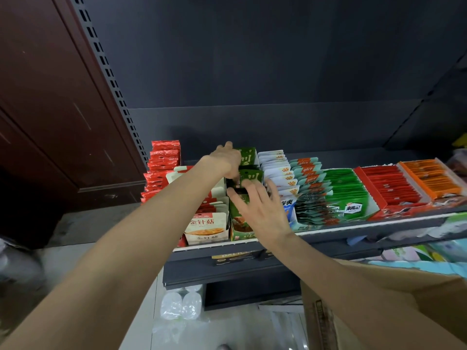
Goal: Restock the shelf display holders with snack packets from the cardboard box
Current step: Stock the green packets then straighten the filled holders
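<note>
Green snack packets (249,176) stand in a green display holder (241,232) on the shelf (379,227). Left hand (227,159) curls round the far packets, likely steadying them; right hand (257,205), fingers (249,189) spread, presses near ones upright. Cardboard box (394,294) sits near right.

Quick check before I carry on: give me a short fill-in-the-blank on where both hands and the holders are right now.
1. Both hands work at the ____ cardboard display holder.
2. The left hand reaches to the holder's ____ end.
3. The white cardboard holder of mushroom packets stands to the ____ of it.
4. The brown cardboard box sits at the picture's lower ____.

Missing words: green; far; left; right
</note>
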